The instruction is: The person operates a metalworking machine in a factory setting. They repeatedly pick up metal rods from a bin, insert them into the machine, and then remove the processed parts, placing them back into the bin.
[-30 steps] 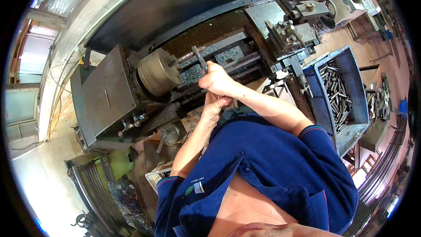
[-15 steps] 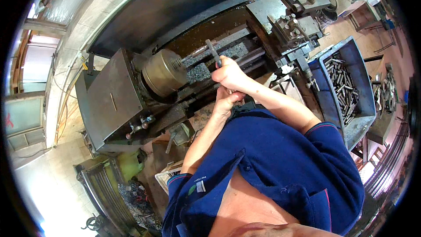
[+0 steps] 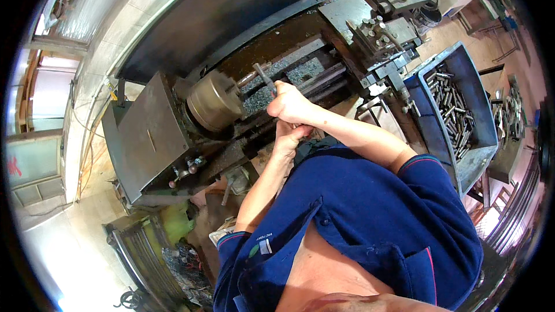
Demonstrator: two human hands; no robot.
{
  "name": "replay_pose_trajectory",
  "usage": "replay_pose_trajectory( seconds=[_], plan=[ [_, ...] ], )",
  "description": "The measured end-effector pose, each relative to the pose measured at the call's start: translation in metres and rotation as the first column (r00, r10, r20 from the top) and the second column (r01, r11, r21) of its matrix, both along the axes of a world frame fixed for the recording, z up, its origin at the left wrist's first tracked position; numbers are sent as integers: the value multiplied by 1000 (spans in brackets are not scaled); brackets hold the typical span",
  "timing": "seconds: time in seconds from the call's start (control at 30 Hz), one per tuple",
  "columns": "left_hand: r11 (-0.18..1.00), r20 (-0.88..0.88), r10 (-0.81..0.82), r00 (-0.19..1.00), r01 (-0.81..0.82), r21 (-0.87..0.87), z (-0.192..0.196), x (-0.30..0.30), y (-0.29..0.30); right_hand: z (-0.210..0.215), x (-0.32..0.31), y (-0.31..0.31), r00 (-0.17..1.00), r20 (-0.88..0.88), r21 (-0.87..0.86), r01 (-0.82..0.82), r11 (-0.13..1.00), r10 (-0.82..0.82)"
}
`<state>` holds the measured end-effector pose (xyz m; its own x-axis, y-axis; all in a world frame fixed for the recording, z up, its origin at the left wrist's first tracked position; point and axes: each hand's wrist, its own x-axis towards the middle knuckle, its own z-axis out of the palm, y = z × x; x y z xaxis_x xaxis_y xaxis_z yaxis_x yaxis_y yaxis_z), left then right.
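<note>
I stand at a metal lathe [image 3: 144, 144] with a round brass-coloured chuck [image 3: 215, 103]. My right hand [image 3: 291, 104] is closed around a thin dark metal rod or tool [image 3: 263, 77] that points up toward the chuck and the lathe bed. My left hand [image 3: 289, 137] sits just below the right one, pressed against the machine's front; my right hand and wrist cover its fingers, so what it holds is hidden. Metal swarf lies on the bed behind the tool.
The tool post and carriage [image 3: 378, 43] stand to the right of my hands. A blue bin [image 3: 483, 121] holding several metal rods stands at the far right. A dark backsplash runs behind the lathe. Scrap metal lies on the floor [image 3: 179, 266] at lower left.
My head view has shifted, so the lathe sits lower and more to the right in frame. My right hand still grips the tool near the chuck; both hands stay close together.
</note>
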<state>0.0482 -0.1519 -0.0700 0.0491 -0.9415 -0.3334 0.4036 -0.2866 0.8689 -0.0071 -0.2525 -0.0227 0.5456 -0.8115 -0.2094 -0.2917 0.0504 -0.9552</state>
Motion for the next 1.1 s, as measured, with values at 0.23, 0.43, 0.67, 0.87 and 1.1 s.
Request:
replay_pose_trajectory(
  seconds=[0.23,0.43,0.67,0.87,1.1],
  plan=[
    [989,-102,-33,994,17,-147,-7,-5,-3,-8,-6,-5,988,-109,27,118,993,-114],
    [998,45,54,998,-53,-19,0,-4,-2,-1,-2,-3,997,-2,-79,-77,994,77],
    [999,12,38,999,-38,18,-4,-12,-5,-3,-10,-7,1000,-4,132,9,991,-8],
    [991,44,55,998,-49,-122,-2,-3,2,-4,-2,-5,994,-16,-40,-110,993,110],
    [986,-6,11,1000,-12,-166,-8,-18,-8,0,-23,-11,999,-18,63,32,998,-30]
  ],
)
